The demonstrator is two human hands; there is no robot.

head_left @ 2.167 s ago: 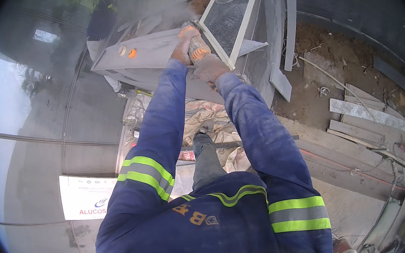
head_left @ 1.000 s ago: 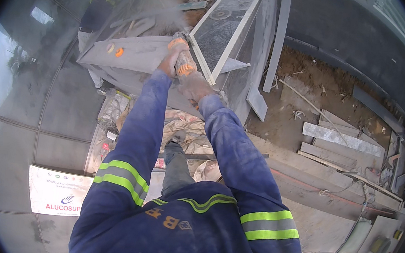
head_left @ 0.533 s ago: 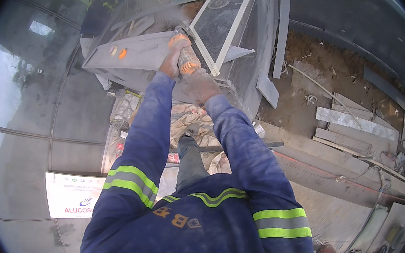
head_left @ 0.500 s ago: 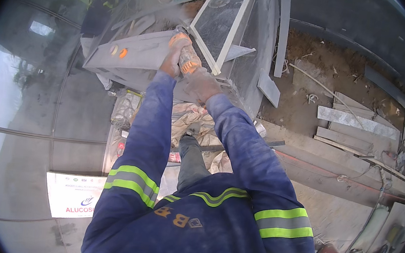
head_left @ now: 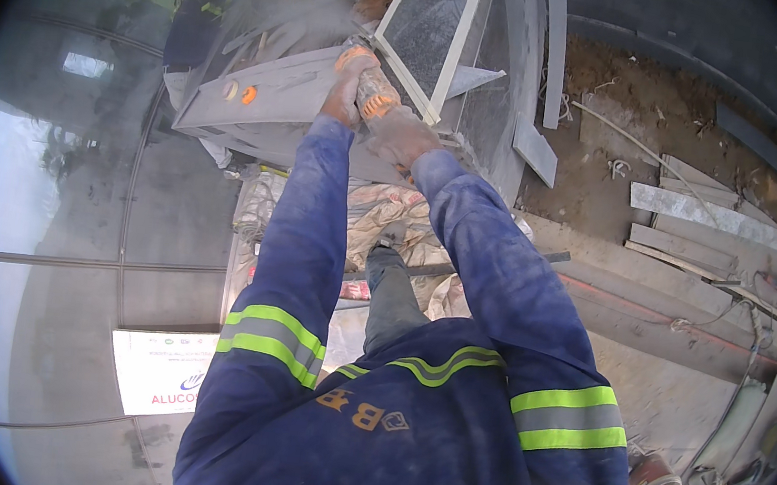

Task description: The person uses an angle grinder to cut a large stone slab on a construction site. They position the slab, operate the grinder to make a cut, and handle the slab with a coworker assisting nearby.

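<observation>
head view: gripping an orange power tool [head_left: 374, 90] two-handed, wrapped at the far end by the left hand [head_left: 344, 92] and clasped at the near end by the right hand [head_left: 404, 137], just beside the near corner of a pale-edged dark panel [head_left: 428, 25]. held well out ahead of the blue jacket [head_left: 425, 467], slanting along its long axis from far left to near right. cannot tell whether touching the panel at the far end.
</observation>
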